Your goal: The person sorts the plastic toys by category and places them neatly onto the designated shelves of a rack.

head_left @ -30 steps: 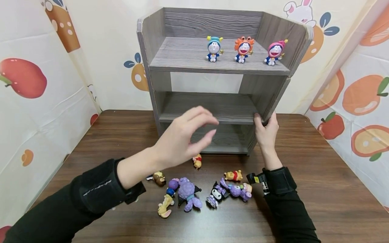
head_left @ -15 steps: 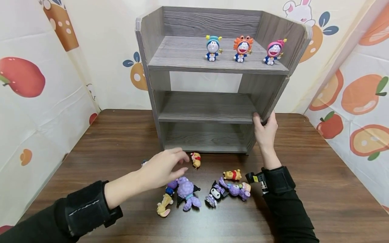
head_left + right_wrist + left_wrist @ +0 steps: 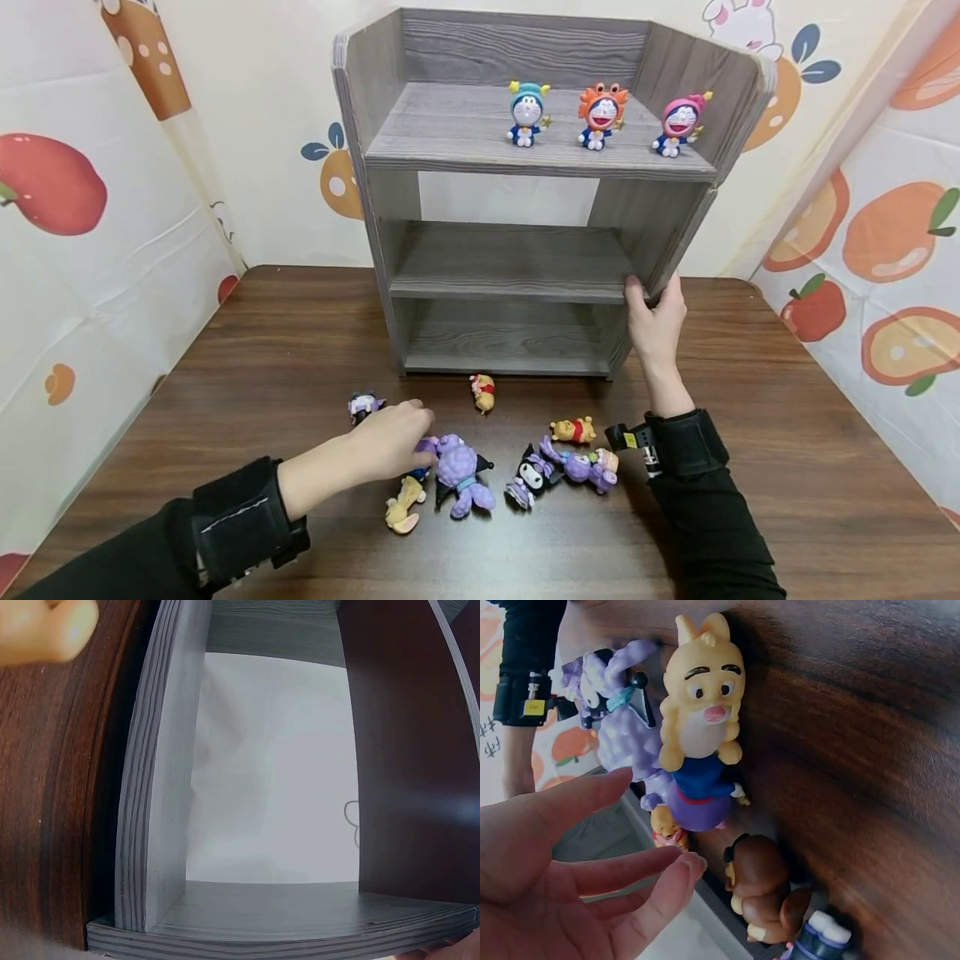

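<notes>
Down from the front of the shelves a second ago, my left grip has come to the loose figurines just left of the lower centre; my right grip stays clasped round the side edge of the grey wood-grain shelf unit. Left thumb and fingertips stand apart with nothing between them that I can see. Nearest them, across the middle of the left wrist view, lie a yellow plastic rabbit figurine with a blue and purple lower end, and a rounded brown plastic figurine.

Crowding is my main worry: a careless pinch at the rabbit could drag the curly lilac figurine close beside it, and the brown one's smooth curves could let it roll or slip. A jerk from my right side might topple the teal-hatted figurine, orange crab-hooded figurine and pink-hooded figurine, upright on small feet along the top shelf, upper right of centre.

Underneath everything, the dark brown wood-grain table shows a sheen near the bottom of the frame. White fruit-printed sheeting covers the walls at left, right and back.
</notes>
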Demonstrator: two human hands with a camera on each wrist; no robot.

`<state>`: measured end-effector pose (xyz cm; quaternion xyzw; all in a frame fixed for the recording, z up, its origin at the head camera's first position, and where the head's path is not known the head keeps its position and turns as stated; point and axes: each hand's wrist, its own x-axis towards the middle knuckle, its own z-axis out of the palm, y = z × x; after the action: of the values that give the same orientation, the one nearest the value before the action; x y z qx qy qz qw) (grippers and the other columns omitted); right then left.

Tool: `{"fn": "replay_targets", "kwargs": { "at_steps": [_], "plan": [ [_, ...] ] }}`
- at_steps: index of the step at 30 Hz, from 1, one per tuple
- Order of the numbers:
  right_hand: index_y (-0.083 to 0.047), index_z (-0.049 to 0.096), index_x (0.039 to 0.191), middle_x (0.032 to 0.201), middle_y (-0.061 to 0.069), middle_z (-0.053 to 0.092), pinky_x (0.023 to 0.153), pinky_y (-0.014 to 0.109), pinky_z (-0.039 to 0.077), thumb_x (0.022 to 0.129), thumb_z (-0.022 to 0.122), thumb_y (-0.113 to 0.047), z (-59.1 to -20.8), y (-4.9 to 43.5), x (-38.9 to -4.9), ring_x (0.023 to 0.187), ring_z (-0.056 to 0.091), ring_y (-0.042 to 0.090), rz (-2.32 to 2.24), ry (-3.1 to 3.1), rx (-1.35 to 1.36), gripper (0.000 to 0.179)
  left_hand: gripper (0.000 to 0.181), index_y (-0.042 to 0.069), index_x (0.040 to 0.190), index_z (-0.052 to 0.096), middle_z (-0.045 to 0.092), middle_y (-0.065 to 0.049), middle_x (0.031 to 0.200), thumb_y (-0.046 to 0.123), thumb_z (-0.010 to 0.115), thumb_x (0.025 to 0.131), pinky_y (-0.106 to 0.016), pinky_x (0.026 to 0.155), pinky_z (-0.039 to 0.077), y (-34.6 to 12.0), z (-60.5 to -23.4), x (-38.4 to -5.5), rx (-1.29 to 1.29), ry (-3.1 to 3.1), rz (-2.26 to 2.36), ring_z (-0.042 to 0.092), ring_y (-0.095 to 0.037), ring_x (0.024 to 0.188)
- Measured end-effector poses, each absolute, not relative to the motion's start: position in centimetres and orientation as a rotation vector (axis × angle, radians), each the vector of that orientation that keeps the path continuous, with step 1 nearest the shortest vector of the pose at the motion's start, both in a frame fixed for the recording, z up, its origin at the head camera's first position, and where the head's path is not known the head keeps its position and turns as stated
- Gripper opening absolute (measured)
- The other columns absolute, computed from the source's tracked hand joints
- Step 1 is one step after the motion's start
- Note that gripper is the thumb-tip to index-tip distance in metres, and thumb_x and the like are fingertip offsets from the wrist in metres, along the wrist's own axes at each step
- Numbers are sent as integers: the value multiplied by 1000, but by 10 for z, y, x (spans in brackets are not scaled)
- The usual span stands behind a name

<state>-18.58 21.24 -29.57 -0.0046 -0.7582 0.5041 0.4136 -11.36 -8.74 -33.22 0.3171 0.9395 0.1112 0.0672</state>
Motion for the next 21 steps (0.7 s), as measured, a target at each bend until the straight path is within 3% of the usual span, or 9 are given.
{"fn": "replay_targets", "kwargs": {
  "at_steps": [4, 12, 21],
  "plan": [
    [10, 50, 110, 98, 25, 58, 72, 20, 36, 81, 52, -2, -296, 212, -185, 82, 49, 6, 1277, -1906, -7, 32, 23, 4, 69, 57, 46, -2, 64, 18, 75, 68, -31, 46, 36, -86, -336, -115, 891, 2796, 355, 43, -14, 56],
    [10, 50, 110, 98, 26, 58, 73, 19, 36, 81, 52, -2, -296, 213, -185, 82, 49, 6, 1274, -1890, 4, 32, 18, 3, 76, 62, 50, 1, 62, 12, 74, 66, -29, 46, 35, -84, -343, -121, 922, 2762, 383, 44, -12, 55],
    [11, 49, 111, 98, 27, 57, 72, 19, 36, 81, 51, -1, -296, 212, -185, 82, 49, 6, 1280, -1891, 13, 32, 27, 10, 55, 48, 44, 1, 54, 7, 72, 65, -30, 43, 34, -81, -350, -123, 918, 2771, 356, 39, -13, 49]
  ]
}}
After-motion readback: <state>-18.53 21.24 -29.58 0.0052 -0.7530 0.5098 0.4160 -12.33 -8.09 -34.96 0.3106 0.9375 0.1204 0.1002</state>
